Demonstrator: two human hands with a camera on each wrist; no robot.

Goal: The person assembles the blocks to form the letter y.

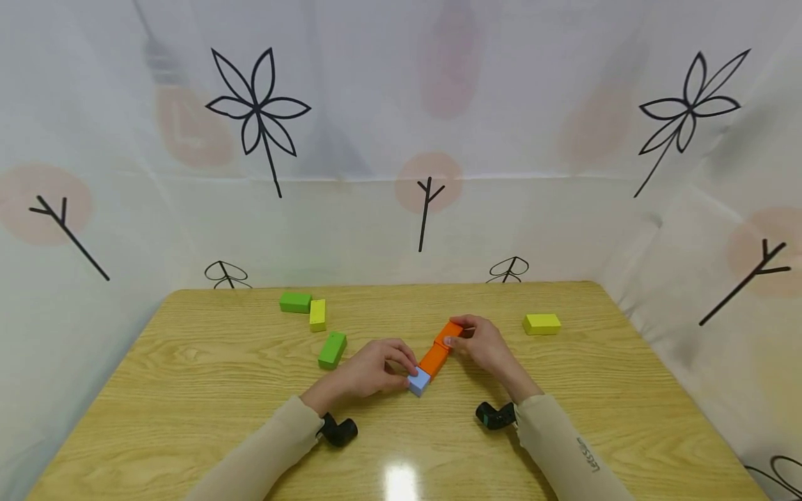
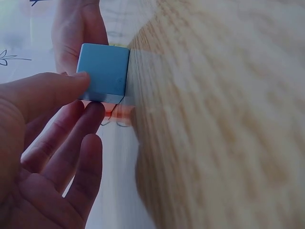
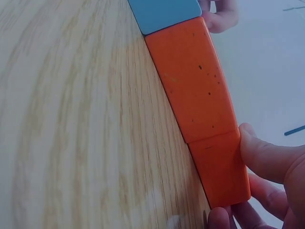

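Note:
My left hand [image 1: 374, 369] pinches a light blue block [image 1: 418, 382] between thumb and fingers; in the left wrist view the thumb presses the side of the blue block [image 2: 106, 69]. End to end with it on the table lie two orange blocks, the nearer orange block [image 1: 432, 362] touching the blue one. My right hand [image 1: 487, 346] grips the farther orange block [image 1: 448, 331] near their joint. In the right wrist view its thumb is by the seam and its fingers curl round the end of that orange block [image 3: 221, 174]. The row slants away to the right.
Left of the row lie a green block [image 1: 333, 350], a second green block [image 1: 296, 302] and a yellow block [image 1: 317, 315] beside it. Another yellow block [image 1: 541, 324] lies to the right. Patterned white cloth [image 1: 351, 229] rises behind the wooden table [image 1: 188, 362].

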